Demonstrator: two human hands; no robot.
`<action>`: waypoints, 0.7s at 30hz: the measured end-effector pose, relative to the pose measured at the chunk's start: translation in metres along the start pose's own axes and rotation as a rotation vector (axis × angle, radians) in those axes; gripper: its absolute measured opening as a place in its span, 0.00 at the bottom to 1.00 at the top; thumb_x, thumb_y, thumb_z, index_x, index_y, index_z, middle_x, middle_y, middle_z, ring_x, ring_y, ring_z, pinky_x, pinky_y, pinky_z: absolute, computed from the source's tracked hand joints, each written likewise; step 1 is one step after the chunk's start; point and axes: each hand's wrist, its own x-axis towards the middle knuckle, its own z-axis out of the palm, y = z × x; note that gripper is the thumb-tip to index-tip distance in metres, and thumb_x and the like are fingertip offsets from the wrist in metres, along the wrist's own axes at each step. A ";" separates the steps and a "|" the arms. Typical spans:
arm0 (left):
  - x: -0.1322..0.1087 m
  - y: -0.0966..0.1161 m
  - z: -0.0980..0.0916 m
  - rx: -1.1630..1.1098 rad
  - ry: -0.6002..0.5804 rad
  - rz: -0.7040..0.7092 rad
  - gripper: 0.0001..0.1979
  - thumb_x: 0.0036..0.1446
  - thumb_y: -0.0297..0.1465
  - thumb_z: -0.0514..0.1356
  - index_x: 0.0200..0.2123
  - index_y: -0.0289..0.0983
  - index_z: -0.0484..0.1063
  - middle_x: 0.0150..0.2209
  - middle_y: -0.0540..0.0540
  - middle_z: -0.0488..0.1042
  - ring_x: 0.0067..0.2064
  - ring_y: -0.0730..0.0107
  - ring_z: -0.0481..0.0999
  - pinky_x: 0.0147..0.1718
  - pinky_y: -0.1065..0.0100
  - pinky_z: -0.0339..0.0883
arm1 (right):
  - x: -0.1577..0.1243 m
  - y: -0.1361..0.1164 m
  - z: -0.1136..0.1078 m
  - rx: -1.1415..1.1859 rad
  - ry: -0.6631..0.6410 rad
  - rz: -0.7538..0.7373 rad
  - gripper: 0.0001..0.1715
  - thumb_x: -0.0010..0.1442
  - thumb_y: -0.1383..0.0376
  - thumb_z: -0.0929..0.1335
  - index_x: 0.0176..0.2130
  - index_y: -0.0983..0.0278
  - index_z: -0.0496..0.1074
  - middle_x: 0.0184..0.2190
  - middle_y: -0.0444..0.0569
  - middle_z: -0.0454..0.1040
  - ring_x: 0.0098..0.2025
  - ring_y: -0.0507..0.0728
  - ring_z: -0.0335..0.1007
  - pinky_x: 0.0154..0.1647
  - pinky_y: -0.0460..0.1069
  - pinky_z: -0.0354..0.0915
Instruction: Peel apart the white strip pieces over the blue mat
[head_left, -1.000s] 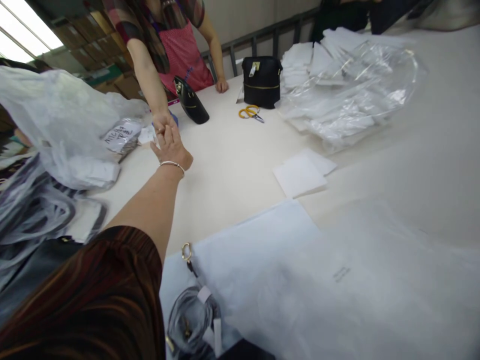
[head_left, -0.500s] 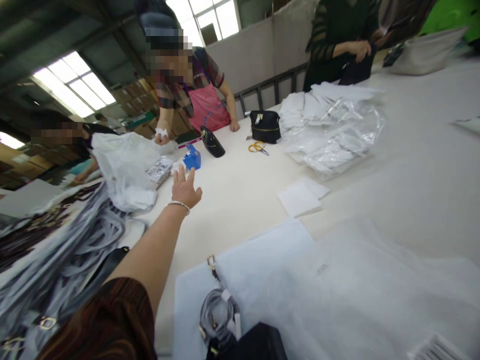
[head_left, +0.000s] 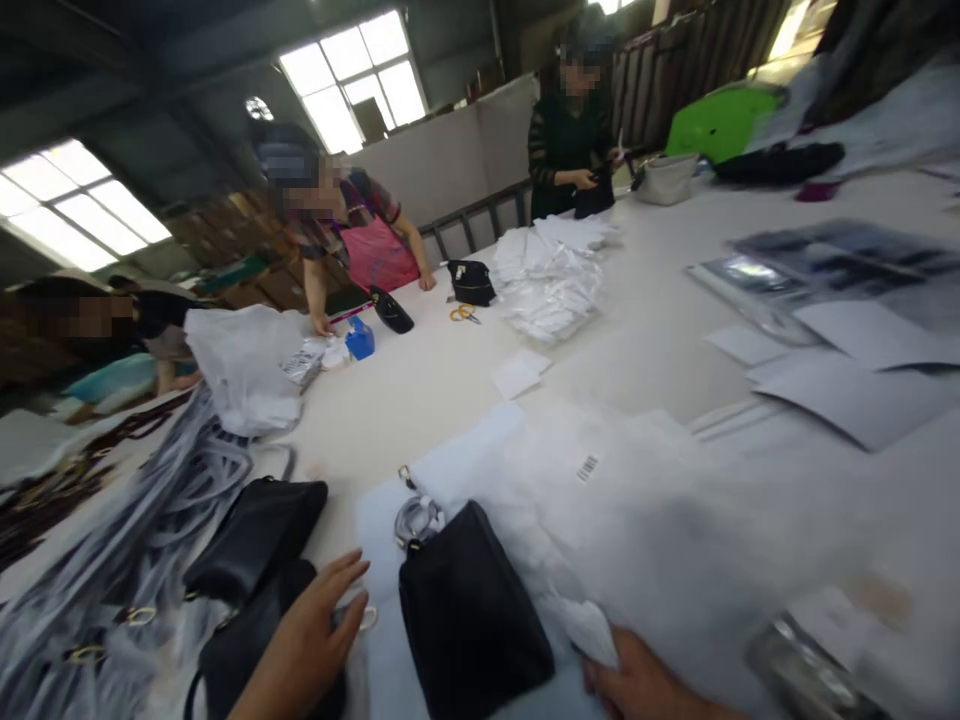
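Observation:
A black bag (head_left: 472, 615) lies on pale sheets at the lower middle, with a coiled grey strap (head_left: 418, 520) at its upper left. My left hand (head_left: 315, 620) is left of this bag, fingers apart and holding nothing, over another black bag (head_left: 251, 640). On the right, my right hand (head_left: 630, 675) pinches a crumpled white sheet (head_left: 583, 625) beside the black bag's lower right edge. A further black bag (head_left: 259, 535) lies behind my left hand.
Wrapped grey straps (head_left: 172, 490) cover the left side. Across the table (head_left: 420, 390) are a white plastic bag (head_left: 247, 370), a blue dispenser (head_left: 360, 340), scissors (head_left: 465, 315) and white packets (head_left: 551, 275). Several people stand behind. White sheets (head_left: 862, 390) lie right.
My left hand has drawn back from near the blue dispenser to the front. My right hand has come into view with the white sheet. The view has swung right, showing more bags.

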 end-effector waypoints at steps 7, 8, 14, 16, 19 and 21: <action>-0.088 0.126 0.017 -0.119 0.177 0.103 0.26 0.53 0.36 0.60 0.54 0.68 0.70 0.49 0.55 0.79 0.50 0.54 0.80 0.51 0.52 0.77 | -0.043 -0.021 0.004 0.087 -0.241 -0.150 0.08 0.50 0.61 0.65 0.28 0.64 0.70 0.18 0.41 0.66 0.18 0.49 0.59 0.18 0.43 0.56; -0.095 0.142 0.023 -0.124 0.199 0.118 0.25 0.55 0.34 0.60 0.55 0.63 0.70 0.50 0.53 0.79 0.51 0.55 0.79 0.53 0.52 0.76 | -0.056 -0.026 0.003 0.076 -0.288 -0.207 0.08 0.51 0.62 0.65 0.27 0.64 0.70 0.17 0.41 0.65 0.19 0.49 0.59 0.20 0.43 0.56; -0.139 0.222 0.081 -0.175 0.283 0.135 0.13 0.62 0.32 0.56 0.49 0.46 0.73 0.45 0.44 0.78 0.47 0.58 0.78 0.50 0.55 0.75 | -0.130 -0.018 -0.014 0.250 -0.290 -0.303 0.16 0.55 0.56 0.70 0.39 0.66 0.71 0.24 0.42 0.70 0.21 0.50 0.65 0.20 0.44 0.59; -0.152 0.251 0.108 -0.189 0.272 0.144 0.12 0.61 0.33 0.57 0.47 0.44 0.73 0.43 0.42 0.77 0.46 0.57 0.77 0.49 0.55 0.75 | -0.151 0.001 -0.026 0.281 -0.234 -0.330 0.19 0.56 0.55 0.70 0.42 0.66 0.70 0.24 0.42 0.70 0.21 0.50 0.65 0.21 0.45 0.61; -0.164 0.301 0.153 -0.161 0.235 0.187 0.21 0.54 0.33 0.62 0.53 0.41 0.70 0.46 0.38 0.74 0.50 0.51 0.74 0.53 0.52 0.71 | -0.180 0.033 -0.048 0.301 -0.114 -0.367 0.20 0.55 0.54 0.71 0.41 0.66 0.70 0.23 0.42 0.69 0.20 0.50 0.64 0.22 0.46 0.61; -0.164 0.332 0.183 -0.119 0.214 0.209 0.32 0.50 0.34 0.65 0.59 0.38 0.65 0.52 0.34 0.71 0.56 0.46 0.70 0.57 0.50 0.67 | -0.195 0.051 -0.065 0.305 -0.025 -0.373 0.21 0.55 0.52 0.71 0.40 0.66 0.70 0.23 0.42 0.69 0.20 0.51 0.63 0.22 0.46 0.60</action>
